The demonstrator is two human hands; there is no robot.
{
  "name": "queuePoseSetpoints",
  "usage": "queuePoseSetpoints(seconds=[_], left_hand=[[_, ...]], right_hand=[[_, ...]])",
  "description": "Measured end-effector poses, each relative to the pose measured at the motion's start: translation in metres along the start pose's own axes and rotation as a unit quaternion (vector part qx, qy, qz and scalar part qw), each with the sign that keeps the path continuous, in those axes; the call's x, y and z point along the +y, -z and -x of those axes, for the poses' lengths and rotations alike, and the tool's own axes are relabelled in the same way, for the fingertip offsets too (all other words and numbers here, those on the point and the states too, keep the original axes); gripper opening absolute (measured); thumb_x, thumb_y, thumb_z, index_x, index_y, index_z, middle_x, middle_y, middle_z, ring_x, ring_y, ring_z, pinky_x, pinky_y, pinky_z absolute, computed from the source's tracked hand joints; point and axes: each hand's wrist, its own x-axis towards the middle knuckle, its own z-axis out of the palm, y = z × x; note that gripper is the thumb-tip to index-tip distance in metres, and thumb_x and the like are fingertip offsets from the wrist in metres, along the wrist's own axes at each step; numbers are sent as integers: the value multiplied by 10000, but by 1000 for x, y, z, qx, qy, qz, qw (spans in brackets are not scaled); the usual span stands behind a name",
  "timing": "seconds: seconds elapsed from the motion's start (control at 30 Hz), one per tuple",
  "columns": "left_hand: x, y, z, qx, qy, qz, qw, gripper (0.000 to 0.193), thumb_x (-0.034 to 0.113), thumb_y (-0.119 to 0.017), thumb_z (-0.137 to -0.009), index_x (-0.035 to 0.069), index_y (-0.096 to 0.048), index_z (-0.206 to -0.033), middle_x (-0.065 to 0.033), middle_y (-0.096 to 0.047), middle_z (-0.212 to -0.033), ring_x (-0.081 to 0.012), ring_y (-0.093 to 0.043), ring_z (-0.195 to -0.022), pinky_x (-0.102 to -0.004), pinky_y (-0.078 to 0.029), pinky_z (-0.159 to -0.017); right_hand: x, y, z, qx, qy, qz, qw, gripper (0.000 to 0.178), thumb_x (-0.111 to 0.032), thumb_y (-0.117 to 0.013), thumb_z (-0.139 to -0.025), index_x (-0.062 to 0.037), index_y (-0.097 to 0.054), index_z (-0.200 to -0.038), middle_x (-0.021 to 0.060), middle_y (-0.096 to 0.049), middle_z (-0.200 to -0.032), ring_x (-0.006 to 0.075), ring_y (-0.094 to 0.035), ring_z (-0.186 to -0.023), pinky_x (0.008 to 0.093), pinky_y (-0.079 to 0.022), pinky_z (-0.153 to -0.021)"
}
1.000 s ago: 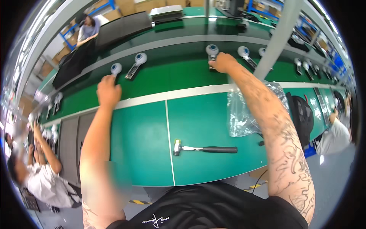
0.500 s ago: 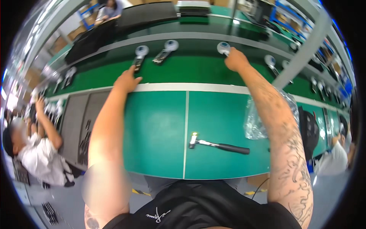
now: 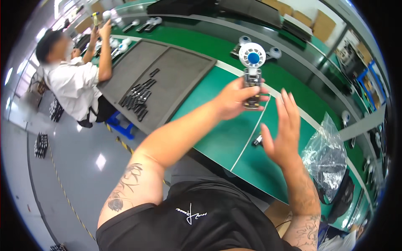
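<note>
My left hand (image 3: 229, 100) grips a handheld fan (image 3: 253, 57) by its handle, raised over the green table (image 3: 209, 129). The fan stands upright, with a round white head, a blue centre and an uncovered handle showing the parts inside. To the right of it my right hand (image 3: 285, 134) is open, palm facing the fan, fingers stretched and apart, touching nothing. Partly hidden behind that hand, the hammer (image 3: 258, 141) lies on the table with only its head end showing. Two similar fans, one with a white head (image 3: 274, 52), lie beyond on the green belt (image 3: 305, 85).
Left of the table, a grey board (image 3: 176, 62) carries several black handle-shaped pieces (image 3: 140, 96). A co-worker in a white shirt (image 3: 75, 90) sits beyond it, arms raised. A clear plastic bag (image 3: 326, 157) and a black bag (image 3: 344, 194) lie at the right, near a slanted metal post (image 3: 362, 124).
My left hand has lifted a fan off the belt and brought it closer. My right hand has let go of the other fan and drawn back, open. The view has turned left.
</note>
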Motion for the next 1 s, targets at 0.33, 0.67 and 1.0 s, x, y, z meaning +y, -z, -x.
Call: queuePoseSetpoints(seconds=[0.33,0.67,1.0], left_hand=[[232,189,85,357,151,-830,402,302,209,-795,-797,94,-729,-1069,-93,-767,-1003,-291,-726,-903,-398,-573,-808],[207,209,66,382,153,-850,330,265,128,-660,-865,106,-697,-1126,-149,-767,-1102,-402,-716,-1066,-479,-579,-897],[36,-42,63,-294,-255,-745,542,120,136,-698,-844,124,-631,-943,-65,-661,-928,-297,-626,-856,-445,-522,-768]], right_hand=[[9,41,145,-124,-109,-54,985,368,3,-687,-824,-36,-693,-1190,148,-618,-1319,380,-598,-1223,484,-492,-1074],[-29,31,110,-29,-212,-147,966,309,7,-631,-874,-5,-689,-1177,169,-657,-1228,326,-633,-1119,422,-529,-986],[-50,1,64,-8,-530,-624,574,329,-14,-544,-1016,82,-619,-1322,161,-715,-1189,207,-691,-1032,313,-569,-917]])
